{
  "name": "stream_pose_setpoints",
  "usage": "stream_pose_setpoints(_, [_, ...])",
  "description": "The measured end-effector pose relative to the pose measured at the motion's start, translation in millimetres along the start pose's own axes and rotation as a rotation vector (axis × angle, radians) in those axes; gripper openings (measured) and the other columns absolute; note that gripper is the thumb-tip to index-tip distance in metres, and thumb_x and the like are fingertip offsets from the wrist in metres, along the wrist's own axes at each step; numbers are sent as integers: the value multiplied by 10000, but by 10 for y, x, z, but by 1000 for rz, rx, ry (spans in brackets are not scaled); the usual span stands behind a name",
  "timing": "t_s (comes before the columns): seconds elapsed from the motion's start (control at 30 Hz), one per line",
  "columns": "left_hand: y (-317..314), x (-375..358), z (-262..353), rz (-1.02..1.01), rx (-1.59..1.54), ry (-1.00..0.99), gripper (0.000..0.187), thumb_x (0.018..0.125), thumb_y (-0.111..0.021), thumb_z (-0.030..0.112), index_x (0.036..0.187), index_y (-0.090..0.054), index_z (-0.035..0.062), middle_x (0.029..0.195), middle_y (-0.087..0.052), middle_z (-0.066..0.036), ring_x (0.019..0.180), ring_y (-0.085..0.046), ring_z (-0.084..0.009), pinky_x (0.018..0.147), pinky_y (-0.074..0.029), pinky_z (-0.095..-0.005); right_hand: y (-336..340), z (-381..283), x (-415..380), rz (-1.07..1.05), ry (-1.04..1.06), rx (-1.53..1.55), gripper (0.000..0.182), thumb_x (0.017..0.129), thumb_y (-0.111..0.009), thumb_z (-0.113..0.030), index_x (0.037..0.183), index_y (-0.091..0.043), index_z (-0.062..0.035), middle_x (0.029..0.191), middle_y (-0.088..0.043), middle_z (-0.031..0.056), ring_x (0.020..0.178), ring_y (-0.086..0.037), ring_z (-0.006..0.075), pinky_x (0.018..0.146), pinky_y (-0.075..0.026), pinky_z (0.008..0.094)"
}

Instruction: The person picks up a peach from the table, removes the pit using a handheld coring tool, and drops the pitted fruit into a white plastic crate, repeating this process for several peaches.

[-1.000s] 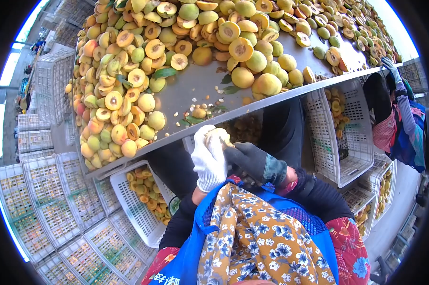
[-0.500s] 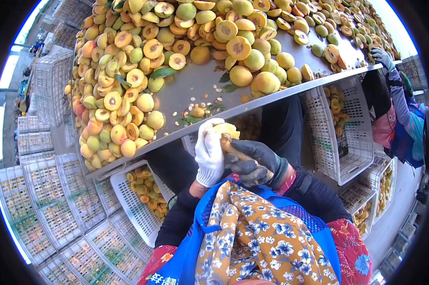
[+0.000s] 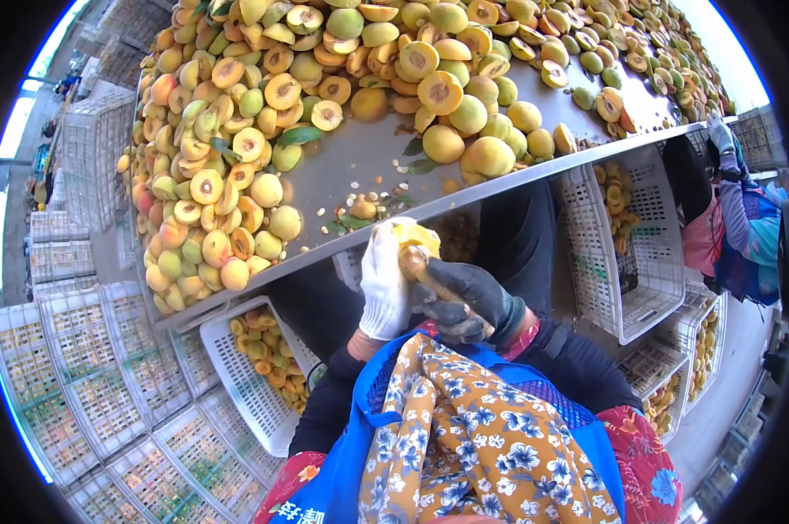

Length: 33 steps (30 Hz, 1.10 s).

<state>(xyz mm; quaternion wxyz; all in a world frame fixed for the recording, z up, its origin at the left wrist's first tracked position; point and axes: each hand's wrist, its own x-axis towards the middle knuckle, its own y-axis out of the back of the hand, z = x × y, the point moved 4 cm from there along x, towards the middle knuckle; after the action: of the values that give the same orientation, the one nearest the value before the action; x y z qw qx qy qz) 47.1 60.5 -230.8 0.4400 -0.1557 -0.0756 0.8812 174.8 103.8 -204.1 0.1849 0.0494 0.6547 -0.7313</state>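
In the head view my left hand [image 3: 385, 284], in a white knit glove, is closed around a yellow fruit piece [image 3: 418, 237] just in front of the metal table's edge. My right hand [image 3: 475, 299], in a dark grey glove, grips a tool with a wooden handle [image 3: 454, 297]. The tool's end [image 3: 414, 258] touches the fruit; its exact shape cannot be made out. Beyond my hands, whole and halved yellow fruits [image 3: 441, 93] are heaped on the metal table [image 3: 335, 179].
A white crate of fruit halves [image 3: 250, 375] stands at lower left, another crate [image 3: 652, 301] at right under the table edge [image 3: 534, 172]. Stacked crates [image 3: 132, 367] fill the left. A co-worker's gloved hand [image 3: 720, 134] rests near the table's far right end.
My right hand and the tool have shifted slightly, and the fruit piece in my left hand has turned a little. The co-worker's hand has moved right and down along the table edge.
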Motion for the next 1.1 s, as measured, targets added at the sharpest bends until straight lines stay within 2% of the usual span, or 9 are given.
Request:
stream_pose_setpoints(0.1, [134, -48, 13, 74, -301, 333, 458, 1077, -416, 397, 1286, -531, 6, 1134, -626, -115, 1027, -635, -200, 861, -547, -316, -124, -73, -107, -154, 82, -58, 464, 1056, -395, -487, 1022, -558, -54, 562, -468, 14, 332, -393, 96, 301, -319, 233])
stream_pose_setpoints(0.23, [725, -286, 292, 227, 600, -80, 448, 1036, -488, 378, 1296, -540, 17, 1150, -637, -162, 974, -659, -272, 817, -550, -354, 208, -183, -129, -54, 57, 10, 446, 1061, -398, -468, 1015, -557, -54, 569, -469, 18, 346, -392, 109, 299, -319, 239])
stream_pose_setpoints(0.33, [1110, -528, 989, 482, 1154, 232, 438, 977, -553, 348, 1291, -554, 44, 1262, -581, -212, 1033, -631, -361, 854, -536, -434, 465, -206, -178, 124, 42, -26, 426, 1058, -420, -458, 1022, -564, -59, 572, -469, 23, 356, -394, 113, 306, -321, 236])
stream_pose_setpoints(0.47, [1331, -557, 1333, 593, 1963, -57, 394, 958, -610, 305, 1239, -573, 32, 1223, -571, -213, 1122, -548, -422, 966, -444, -517, 457, -264, -152, 516, 90, -253, 384, 1035, -474, -470, 1023, -576, -100, 562, -460, 21, 370, -416, 121, 323, -334, 239])
stream_pose_setpoints(0.57, [515, 34, 1315, 331, 1662, -550, 328, 947, -649, 318, 1171, -638, 78, 1020, -668, -154, 916, -662, -356, 816, -542, -445, 436, -307, -120, 498, 173, -406, 362, 1017, -510, -475, 971, -580, -122, 548, -450, 17, 382, -435, 126, 332, -337, 242])
stream_pose_setpoints(0.6, [161, 291, 1294, 214, 1527, -129, 423, 977, -585, 392, 1252, -617, 72, 1157, -683, -161, 1071, -649, -350, 923, -505, -431, 430, -316, -146, 489, 178, -454, 348, 1015, -520, -465, 954, -581, -128, 551, -453, 12, 383, -436, 122, 339, -331, 239])
stream_pose_setpoints(0.73, [-792, 1285, 694, -187, 1463, 56, 596, 900, -633, 522, 1203, -555, 15, 1044, -697, -246, 1004, -674, -401, 878, -524, -473, 418, -321, -311, 473, 274, -607, 332, 1007, -552, -446, 924, -581, -125, 570, -467, -4, 411, -444, 99, 376, -327, 226])
stream_pose_setpoints(0.93, [-718, 1561, 331, -143, 1324, -22, 712, 794, -723, 557, 1172, -528, -14, 1000, -701, -237, 929, -697, -384, 803, -551, -464, 620, -365, -612, 601, 445, -795, 376, 1028, -538, -400, 943, -640, -48, 690, -525, -39, 589, -477, 42, 505, -392, 237])
stream_pose_setpoints(1.1, [-70, 1049, 139, -464, -519, 467, 555, 889, -633, 232, 1344, -471, -41, 1219, -604, -296, 883, -688, -370, 710, -609, -395, 26, -522, -633, 636, 656, -1312, 256, 1014, -547, -275, 1007, -631, -33, 694, -578, 85, 575, -598, 192, 529, -470, 321])
